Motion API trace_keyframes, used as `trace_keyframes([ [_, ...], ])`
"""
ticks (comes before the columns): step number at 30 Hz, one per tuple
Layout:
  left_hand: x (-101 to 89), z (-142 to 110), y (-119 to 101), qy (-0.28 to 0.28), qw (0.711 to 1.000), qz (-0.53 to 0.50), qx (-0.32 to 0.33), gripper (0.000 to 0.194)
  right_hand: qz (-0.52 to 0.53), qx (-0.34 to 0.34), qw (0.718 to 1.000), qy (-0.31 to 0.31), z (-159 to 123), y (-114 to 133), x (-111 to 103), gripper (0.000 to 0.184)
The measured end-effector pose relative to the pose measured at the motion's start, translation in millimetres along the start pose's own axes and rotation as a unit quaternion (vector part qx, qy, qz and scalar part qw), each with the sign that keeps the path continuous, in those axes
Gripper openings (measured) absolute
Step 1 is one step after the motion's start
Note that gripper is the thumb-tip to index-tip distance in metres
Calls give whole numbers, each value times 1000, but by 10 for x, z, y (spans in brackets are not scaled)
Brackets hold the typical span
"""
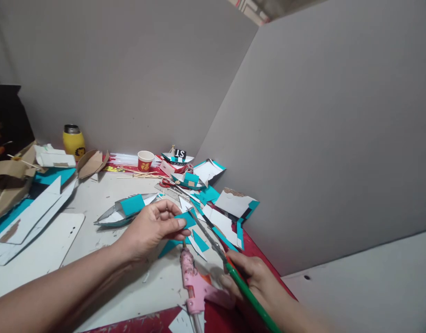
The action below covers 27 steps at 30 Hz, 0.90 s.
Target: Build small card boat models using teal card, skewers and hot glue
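near the middle of the frame, our left hand (154,226) pinches a small teal card (190,220) between the thumb and the bent fingers, the thumb lying flat along its near edge. from the lower right, our right hand (258,277) closes around the green grip of the scissors (213,238), its thumb and forefinger near the pivot; the lower fingers are partly hidden, so we cannot tell how they sit. the blades slant up and left to the right side of the card, and we cannot tell how far apart they stand. just below our left fingers, the pink glue gun (192,282) lies at bottom centre with its nozzle pointing up the frame. left of centre we see a boat (121,210) with a teal cover, on the pale table (109,282). teal and white scraps (222,226) spread right of centre. farther up, we have a red cup (145,162), thin sticks (143,175) and a flagged boat (178,157); at upper left stands a yellow bottle (73,140).
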<state>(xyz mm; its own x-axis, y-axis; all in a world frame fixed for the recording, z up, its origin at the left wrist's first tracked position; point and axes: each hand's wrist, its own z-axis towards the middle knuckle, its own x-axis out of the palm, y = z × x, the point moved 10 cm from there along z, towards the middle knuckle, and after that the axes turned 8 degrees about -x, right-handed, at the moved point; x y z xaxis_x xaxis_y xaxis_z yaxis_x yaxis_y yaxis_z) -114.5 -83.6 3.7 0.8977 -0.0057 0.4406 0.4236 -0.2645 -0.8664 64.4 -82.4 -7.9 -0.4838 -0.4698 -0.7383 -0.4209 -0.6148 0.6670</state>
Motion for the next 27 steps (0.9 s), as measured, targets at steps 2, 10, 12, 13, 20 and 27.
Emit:
trace_keyframes([
  [2,8,8,17,15,1000,-17,-1,27,1,6,1000,-5,-22,-26,-2,26],
  [10,-6,17,-71,28,999,-3,25,18,-25,-6,999,-20,-12,67,-115,22],
  [12,10,16,-59,36,999,-5,14,21,-31,-18,999,-15,9,132,-134,24],
  [13,21,15,-50,40,999,-7,7,23,-32,-23,999,-13,20,165,-143,25],
  [20,-16,17,-69,17,1000,12,10,26,-55,-38,998,-15,48,284,-187,32],
  [27,-57,-4,-129,-4,998,47,44,24,-90,-30,995,-21,28,264,-223,40],
])
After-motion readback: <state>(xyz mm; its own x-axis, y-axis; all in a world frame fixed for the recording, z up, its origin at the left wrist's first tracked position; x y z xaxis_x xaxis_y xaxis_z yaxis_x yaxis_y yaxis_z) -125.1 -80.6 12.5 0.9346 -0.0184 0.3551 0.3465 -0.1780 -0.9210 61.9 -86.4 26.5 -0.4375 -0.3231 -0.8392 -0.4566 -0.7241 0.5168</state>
